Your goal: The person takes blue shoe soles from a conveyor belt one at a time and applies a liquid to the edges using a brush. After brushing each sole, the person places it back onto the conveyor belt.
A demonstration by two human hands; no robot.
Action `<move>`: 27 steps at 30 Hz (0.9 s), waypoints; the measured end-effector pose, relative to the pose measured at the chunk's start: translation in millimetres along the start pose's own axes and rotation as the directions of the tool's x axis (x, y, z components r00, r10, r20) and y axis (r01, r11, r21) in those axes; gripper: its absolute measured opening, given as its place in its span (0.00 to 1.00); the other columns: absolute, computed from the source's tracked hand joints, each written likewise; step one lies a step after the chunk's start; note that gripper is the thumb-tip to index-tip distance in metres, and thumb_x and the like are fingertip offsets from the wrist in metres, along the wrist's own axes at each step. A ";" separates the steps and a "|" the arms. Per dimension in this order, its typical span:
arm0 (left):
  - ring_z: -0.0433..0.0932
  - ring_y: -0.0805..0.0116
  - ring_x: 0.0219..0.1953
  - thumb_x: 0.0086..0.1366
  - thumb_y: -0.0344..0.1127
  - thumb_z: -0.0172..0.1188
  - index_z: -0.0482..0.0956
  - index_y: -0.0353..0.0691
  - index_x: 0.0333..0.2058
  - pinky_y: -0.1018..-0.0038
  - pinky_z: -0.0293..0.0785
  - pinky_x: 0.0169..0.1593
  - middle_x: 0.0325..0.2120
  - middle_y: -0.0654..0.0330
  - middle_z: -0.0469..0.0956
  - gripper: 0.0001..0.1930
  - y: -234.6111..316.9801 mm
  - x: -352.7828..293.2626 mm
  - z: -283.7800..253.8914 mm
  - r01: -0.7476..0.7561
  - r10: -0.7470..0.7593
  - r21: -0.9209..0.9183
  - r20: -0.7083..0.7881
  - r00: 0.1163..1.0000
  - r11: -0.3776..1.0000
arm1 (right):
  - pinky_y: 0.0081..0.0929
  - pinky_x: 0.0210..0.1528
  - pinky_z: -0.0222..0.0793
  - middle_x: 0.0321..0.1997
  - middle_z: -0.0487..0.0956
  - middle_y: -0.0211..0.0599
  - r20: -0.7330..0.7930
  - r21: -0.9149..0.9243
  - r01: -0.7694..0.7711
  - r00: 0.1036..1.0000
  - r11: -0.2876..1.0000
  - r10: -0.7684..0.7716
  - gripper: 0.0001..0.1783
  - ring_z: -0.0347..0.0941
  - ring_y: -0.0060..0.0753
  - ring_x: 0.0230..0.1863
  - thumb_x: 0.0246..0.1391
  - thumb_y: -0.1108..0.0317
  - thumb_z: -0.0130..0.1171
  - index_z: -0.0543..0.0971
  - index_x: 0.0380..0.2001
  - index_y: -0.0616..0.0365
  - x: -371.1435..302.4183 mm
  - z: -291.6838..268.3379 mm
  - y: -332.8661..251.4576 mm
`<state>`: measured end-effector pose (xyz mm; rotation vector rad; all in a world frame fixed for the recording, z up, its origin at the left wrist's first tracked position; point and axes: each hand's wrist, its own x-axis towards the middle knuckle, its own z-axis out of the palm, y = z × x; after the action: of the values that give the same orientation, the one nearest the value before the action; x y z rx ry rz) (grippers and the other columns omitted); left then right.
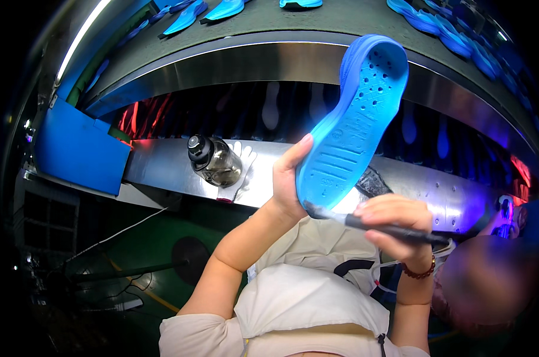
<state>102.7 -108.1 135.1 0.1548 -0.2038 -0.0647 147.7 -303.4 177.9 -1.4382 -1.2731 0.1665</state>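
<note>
A bright blue shoe sole (355, 128) is held up at an angle, its hollow inner side with small holes and raised ribs toward me. My left hand (288, 178) grips its lower left edge, thumb along the rim and the other fingers hidden behind. In my right hand (397, 221) is a brush (364, 224) with a long black handle, pinched between thumb and fingers. Its pale bristles meet the bottom end of the sole, close to my left palm.
Ahead runs a dark green conveyor belt (263, 28) carrying several blue soles. Below it, a metal ledge (162, 163) holds a dark-capped bottle (219, 163), a white glove (245, 169) and a dark object (373, 181) behind the sole. A blurred person (489, 279) is close at right.
</note>
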 end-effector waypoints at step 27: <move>0.74 0.66 0.40 0.59 0.51 0.51 0.67 0.29 0.48 0.75 0.72 0.42 0.42 0.49 0.72 0.29 29.2 -13.7 13.5 0.717 -0.407 0.575 -0.590 0.697 0.395 | 0.26 0.40 0.72 0.36 0.79 0.41 0.346 -0.153 -0.112 0.925 0.982 0.159 0.11 0.76 0.37 0.38 0.41 0.78 0.59 0.77 0.33 0.60 -10.6 -41.3 16.0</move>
<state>87.9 -80.2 150.1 1.1413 0.2352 -0.6700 181.9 -333.2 173.8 -1.6621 -1.4991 0.4641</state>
